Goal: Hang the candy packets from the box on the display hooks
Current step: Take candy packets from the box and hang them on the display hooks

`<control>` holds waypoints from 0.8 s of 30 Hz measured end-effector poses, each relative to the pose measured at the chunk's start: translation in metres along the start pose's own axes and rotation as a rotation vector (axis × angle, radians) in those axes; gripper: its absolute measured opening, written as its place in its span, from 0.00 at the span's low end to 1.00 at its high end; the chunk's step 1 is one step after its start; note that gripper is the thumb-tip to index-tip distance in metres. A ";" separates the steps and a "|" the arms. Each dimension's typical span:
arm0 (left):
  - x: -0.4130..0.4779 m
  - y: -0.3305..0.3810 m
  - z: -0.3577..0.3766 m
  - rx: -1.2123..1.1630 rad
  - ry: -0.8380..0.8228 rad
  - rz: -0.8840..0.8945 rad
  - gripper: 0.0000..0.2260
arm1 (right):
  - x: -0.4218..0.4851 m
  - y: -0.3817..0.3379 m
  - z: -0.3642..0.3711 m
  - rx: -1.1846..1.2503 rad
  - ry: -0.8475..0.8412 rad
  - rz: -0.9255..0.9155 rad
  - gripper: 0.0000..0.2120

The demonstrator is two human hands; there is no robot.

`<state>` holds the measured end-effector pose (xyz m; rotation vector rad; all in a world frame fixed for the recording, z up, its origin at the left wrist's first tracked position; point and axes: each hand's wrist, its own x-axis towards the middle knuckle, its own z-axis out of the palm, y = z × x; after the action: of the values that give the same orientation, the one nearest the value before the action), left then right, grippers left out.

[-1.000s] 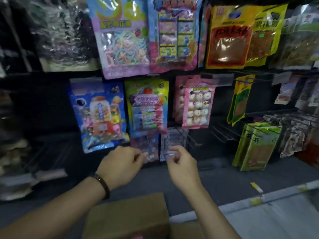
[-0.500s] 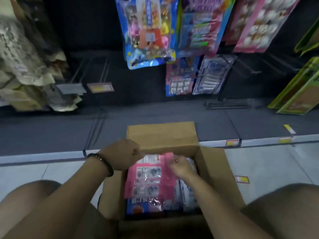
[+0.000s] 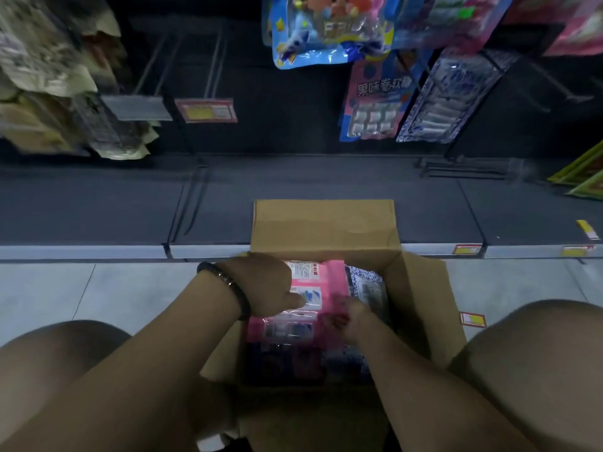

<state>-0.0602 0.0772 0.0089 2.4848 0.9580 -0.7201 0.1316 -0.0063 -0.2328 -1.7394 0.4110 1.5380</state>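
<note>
Pink packet (image 3: 323, 280) in left hand (image 3: 264, 285), right hand (image 3: 347, 321); hung packet (image 3: 375, 102): 果味卷软糖.

This is a shop aisle. Glossy blue, pink and patterned sweet packets (image 3: 326, 34) hang from dark metal display hooks (image 3: 213, 60) on the far wall, and yellow-and-red price labels (image 3: 206, 110) sit on hook ends and along the grey shelf edge (image 3: 81, 252). Nearer, a brown cardboard box (image 3: 326, 226) of pink plastic packets (image 3: 323, 288) stands open on the pale tiled floor (image 3: 98, 288).
</note>
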 end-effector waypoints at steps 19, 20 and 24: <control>0.000 -0.025 -0.014 -0.073 -0.053 -0.127 0.19 | -0.052 -0.012 0.029 0.047 -0.077 -0.228 0.04; -0.002 -0.025 -0.015 -0.060 -0.077 -0.123 0.20 | -0.064 -0.018 0.027 0.042 -0.078 -0.251 0.04; -0.009 -0.027 -0.020 -0.133 -0.036 -0.140 0.24 | -0.120 -0.059 0.012 -0.108 -0.159 -0.379 0.06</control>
<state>-0.0780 0.1014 0.0257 2.3003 1.1369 -0.7176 0.1363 0.0120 -0.0996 -1.6465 -0.0821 1.4256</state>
